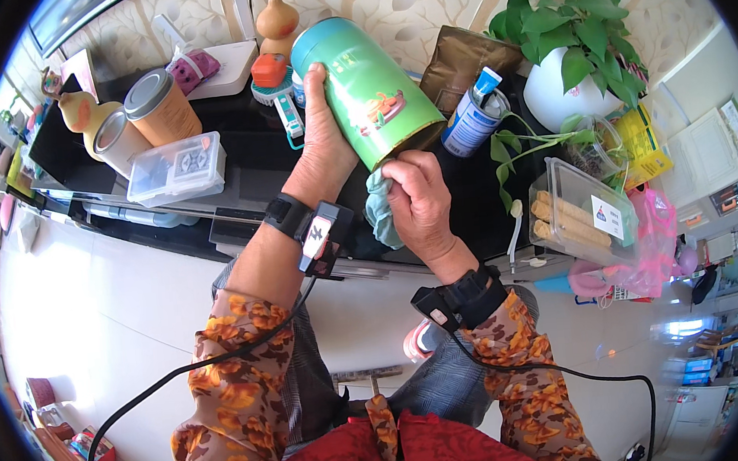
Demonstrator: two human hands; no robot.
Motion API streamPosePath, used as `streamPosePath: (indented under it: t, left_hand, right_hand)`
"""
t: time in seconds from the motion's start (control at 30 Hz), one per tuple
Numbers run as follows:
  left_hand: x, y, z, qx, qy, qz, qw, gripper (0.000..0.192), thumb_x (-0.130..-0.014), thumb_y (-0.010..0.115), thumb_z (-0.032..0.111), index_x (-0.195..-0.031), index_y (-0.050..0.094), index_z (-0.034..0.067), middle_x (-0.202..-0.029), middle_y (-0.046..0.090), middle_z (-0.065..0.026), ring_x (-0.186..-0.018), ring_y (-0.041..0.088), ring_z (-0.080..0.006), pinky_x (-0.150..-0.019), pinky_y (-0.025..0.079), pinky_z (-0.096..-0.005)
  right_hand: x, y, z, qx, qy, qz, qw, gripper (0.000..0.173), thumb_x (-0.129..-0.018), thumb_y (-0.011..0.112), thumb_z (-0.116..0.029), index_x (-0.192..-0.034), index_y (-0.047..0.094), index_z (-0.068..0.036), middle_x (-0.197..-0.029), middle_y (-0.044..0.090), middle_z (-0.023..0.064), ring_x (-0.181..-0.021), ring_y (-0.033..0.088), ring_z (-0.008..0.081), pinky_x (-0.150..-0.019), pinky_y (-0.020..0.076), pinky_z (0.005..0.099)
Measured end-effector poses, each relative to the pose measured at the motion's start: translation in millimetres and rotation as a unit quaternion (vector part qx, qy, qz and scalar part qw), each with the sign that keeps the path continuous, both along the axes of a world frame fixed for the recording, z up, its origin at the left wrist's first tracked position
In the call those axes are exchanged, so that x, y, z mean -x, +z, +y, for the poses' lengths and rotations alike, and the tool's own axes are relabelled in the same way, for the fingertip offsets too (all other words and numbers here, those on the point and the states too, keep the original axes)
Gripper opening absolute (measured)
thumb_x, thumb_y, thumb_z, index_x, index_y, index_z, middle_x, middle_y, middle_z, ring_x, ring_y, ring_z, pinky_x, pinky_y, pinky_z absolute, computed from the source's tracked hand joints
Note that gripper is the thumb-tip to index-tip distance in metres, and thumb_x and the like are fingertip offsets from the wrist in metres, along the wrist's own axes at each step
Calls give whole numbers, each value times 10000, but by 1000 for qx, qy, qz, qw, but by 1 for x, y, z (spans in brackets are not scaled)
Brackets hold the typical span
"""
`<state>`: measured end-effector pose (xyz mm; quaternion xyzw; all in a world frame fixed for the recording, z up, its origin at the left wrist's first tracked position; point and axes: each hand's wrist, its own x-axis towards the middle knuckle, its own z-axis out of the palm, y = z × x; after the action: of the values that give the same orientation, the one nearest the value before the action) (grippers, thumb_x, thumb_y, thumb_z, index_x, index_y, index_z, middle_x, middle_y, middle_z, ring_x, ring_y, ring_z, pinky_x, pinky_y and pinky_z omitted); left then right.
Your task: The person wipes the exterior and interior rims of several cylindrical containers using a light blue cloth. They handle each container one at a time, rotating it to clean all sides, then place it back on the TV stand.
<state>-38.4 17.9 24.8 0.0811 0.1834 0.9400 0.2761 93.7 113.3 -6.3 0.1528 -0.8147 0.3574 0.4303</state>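
Observation:
A large green canister (371,94) with a blue-green lid is tilted in the air above the black cabinet top. My left hand (322,136) grips its side, the thumb lying along the wall below the lid and the other fingers hidden behind. At the canister's lower rim is my right hand (421,194), its curled fingers pinching a pale green cloth (380,210). That cloth hangs down beside the knuckles. Whether it touches the rim cannot be told for certain.
On the black cabinet (341,206), an orange canister (164,110) and a clear plastic box (177,169) stand left. To the right are a blue-and-white can (471,125), a brown foil bag (463,64), a potted plant (569,85) and a clear box of rolls (576,217). Gourds (276,20) stand behind.

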Motion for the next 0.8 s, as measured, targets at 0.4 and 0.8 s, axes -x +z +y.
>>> streamPosePath:
  t: [0.4,0.8]
  left_hand:
    - [16,10,-29,-10,91,25,995,686,-852,691,542,-1295,518,46,-1195,636,-150,-1089,637,-301,-1008,502,-461]
    - [13,9,-29,-8,89,20,996,707,-855,678,567,-1304,513,47,-1207,634,-148,-1098,637,-292,-1016,499,-451]
  right_hand:
    - [2,-16,66,592,275,-182,735,363,-972,608,-156,-1317,531,-75,-1221,623,62,-1099,610,207,-980,494,379]
    - [-7,6,65,576,329,-136,736,304,-941,642,-115,-1224,530,-111,-1130,623,59,-1052,610,209,-945,506,384]
